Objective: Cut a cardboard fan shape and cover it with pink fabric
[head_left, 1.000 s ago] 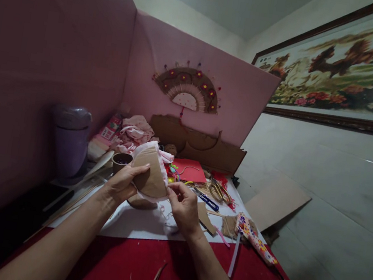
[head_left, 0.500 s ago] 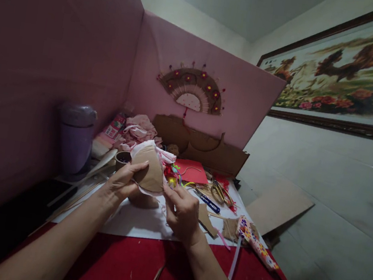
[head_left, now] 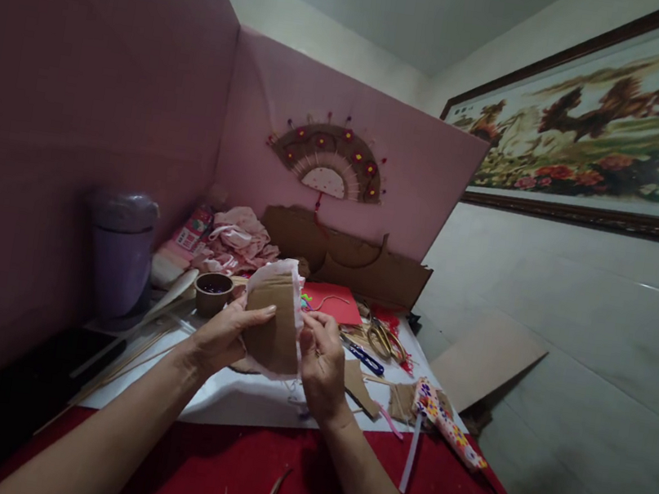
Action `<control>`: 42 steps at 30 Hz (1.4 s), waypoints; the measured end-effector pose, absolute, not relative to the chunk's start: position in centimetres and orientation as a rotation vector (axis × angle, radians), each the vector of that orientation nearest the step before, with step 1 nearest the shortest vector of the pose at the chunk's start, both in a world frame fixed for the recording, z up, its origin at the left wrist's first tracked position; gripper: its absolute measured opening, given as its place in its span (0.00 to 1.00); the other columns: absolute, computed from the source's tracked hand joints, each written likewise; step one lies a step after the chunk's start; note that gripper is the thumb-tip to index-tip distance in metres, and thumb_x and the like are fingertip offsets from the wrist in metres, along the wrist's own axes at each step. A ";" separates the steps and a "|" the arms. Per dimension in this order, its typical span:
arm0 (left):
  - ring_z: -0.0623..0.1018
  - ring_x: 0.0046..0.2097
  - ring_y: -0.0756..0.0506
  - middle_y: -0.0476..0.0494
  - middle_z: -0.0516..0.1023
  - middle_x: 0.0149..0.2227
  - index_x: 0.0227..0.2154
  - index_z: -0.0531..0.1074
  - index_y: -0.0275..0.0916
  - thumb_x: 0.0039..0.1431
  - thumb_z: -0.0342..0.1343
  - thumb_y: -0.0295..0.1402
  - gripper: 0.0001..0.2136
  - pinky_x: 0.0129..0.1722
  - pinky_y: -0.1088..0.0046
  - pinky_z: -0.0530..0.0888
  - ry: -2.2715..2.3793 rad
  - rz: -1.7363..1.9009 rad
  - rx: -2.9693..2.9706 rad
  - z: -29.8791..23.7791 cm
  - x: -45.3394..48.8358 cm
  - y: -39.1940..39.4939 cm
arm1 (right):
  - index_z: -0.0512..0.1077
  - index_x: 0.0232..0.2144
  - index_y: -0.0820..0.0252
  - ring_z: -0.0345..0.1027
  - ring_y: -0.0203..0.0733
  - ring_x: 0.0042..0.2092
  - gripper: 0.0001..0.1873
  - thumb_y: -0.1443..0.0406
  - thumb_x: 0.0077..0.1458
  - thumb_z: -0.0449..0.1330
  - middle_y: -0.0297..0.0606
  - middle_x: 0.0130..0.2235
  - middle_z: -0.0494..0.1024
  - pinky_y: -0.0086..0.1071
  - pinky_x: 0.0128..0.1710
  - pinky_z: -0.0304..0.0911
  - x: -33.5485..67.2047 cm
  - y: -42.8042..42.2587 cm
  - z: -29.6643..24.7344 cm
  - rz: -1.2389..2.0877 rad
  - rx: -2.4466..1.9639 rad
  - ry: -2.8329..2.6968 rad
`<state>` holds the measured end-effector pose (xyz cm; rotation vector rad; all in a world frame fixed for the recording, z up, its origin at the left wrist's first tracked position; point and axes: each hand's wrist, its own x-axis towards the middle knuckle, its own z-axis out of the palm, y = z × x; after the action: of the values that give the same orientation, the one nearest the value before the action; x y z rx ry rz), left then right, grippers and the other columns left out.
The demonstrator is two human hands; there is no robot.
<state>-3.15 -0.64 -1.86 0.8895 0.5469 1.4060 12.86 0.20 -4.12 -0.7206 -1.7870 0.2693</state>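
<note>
A curved piece of cardboard [head_left: 272,333], edged with pale pink-white fabric, is held up over the white sheet. My left hand [head_left: 224,336] grips it at its left side, thumb flat across the brown face. At the right edge, the fingers of my right hand [head_left: 322,357] are pinched together on the fabric border. Close behind the hands stands a small brown cup [head_left: 213,294] with dark contents. A red paper sheet [head_left: 333,303] with a string on it lies beyond my right hand.
Blue-handled snips [head_left: 367,358] and gold-handled scissors [head_left: 385,339] lie to the right, near a flower-patterned glue gun [head_left: 445,421] with a glue stick. At left stands a purple lidded container [head_left: 121,257]. Crumpled pink cloth [head_left: 241,235] sits behind; a cardboard fan [head_left: 331,156] hangs on the pink panel.
The cardboard piece has turned more upright, its face fuller to view. My right hand has moved up along its right edge. The cup now shows more fully.
</note>
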 end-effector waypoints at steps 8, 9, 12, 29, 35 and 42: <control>0.79 0.38 0.45 0.41 0.80 0.39 0.45 0.71 0.36 0.49 0.61 0.25 0.17 0.39 0.70 0.75 0.541 1.381 0.898 -2.2 -3.4 -0.3 | 0.61 0.58 0.61 0.56 0.48 0.55 0.24 0.60 0.61 0.49 0.48 0.54 0.63 0.42 0.54 0.57 12.8 0.0 -4.8 -0.090 -0.726 -1.991; 0.79 0.37 0.45 0.41 0.80 0.39 0.45 0.71 0.36 0.49 0.61 0.25 0.17 0.39 0.70 0.75 0.547 1.384 0.889 -2.2 -3.4 -0.3 | 0.59 0.59 0.61 0.56 0.48 0.55 0.25 0.60 0.61 0.49 0.49 0.54 0.62 0.42 0.54 0.57 12.8 0.1 -4.8 -0.133 -0.735 -2.010; 0.79 0.36 0.45 0.42 0.80 0.38 0.43 0.71 0.36 0.49 0.61 0.25 0.16 0.38 0.71 0.75 0.550 1.388 0.865 -2.1 -3.4 -0.4 | 0.57 0.60 0.62 0.56 0.49 0.54 0.26 0.58 0.62 0.46 0.49 0.54 0.64 0.43 0.52 0.59 12.9 0.1 -4.8 -0.252 -0.776 -2.050; 0.79 0.35 0.43 0.39 0.80 0.38 0.43 0.73 0.36 0.46 0.63 0.26 0.18 0.37 0.69 0.74 0.583 1.294 0.903 -2.5 -3.0 -0.8 | 0.66 0.52 0.59 0.61 0.46 0.49 0.24 0.55 0.64 0.40 0.45 0.46 0.70 0.40 0.48 0.58 13.4 0.1 -4.2 0.056 -0.798 -1.806; 0.79 0.41 0.41 0.37 0.79 0.43 0.49 0.70 0.38 0.46 0.63 0.26 0.24 0.41 0.67 0.73 0.560 1.212 0.996 -2.5 -2.5 -1.3 | 0.69 0.46 0.59 0.63 0.44 0.48 0.28 0.49 0.62 0.38 0.44 0.45 0.70 0.38 0.48 0.59 13.1 1.1 -4.2 0.421 -0.699 -1.781; 0.78 0.42 0.41 0.37 0.80 0.40 0.51 0.69 0.39 0.49 0.61 0.25 0.24 0.45 0.67 0.71 0.516 1.133 1.008 -2.9 -2.4 -1.2 | 0.69 0.41 0.60 0.65 0.43 0.42 0.23 0.51 0.61 0.43 0.43 0.39 0.71 0.37 0.43 0.62 12.8 1.1 -4.3 0.387 -0.693 -1.787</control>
<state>-2.45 -1.24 -2.90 1.0075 0.5160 1.1328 12.85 1.07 -4.26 -0.6932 -1.7869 0.3866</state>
